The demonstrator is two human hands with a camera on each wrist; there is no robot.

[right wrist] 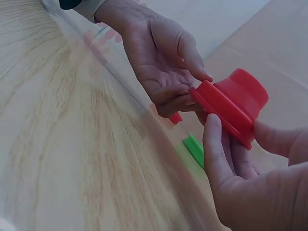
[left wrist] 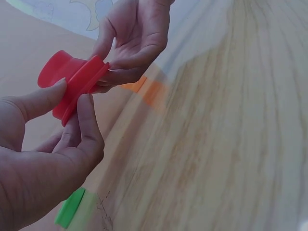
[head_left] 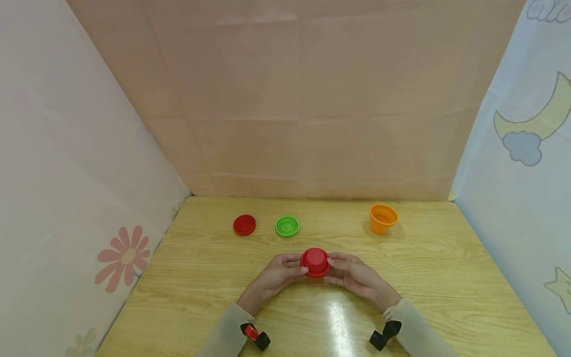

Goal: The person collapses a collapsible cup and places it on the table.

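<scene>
Between both hands is a red collapsible cup (head_left: 315, 262), partly unfolded, its narrow base turned up toward the head camera. My left hand (head_left: 275, 274) pinches its rim from the left, thumb on the outer wall and fingers under the edge. From the other side my right hand (head_left: 357, 276) grips the rim the same way. In the left wrist view the red cup (left wrist: 77, 82) shows a stepped wall with a wide flange, tilted above the table. The right wrist view has the cup (right wrist: 233, 103) from the opposite side; its inside is hidden.
Toward the back of the wooden table (head_left: 200, 297) lie a flattened red collapsible cup (head_left: 244, 225) and a flattened green one (head_left: 287, 226). An orange cup (head_left: 383, 218) stands unfolded at the back right. Paper-covered walls enclose the left, back and right sides.
</scene>
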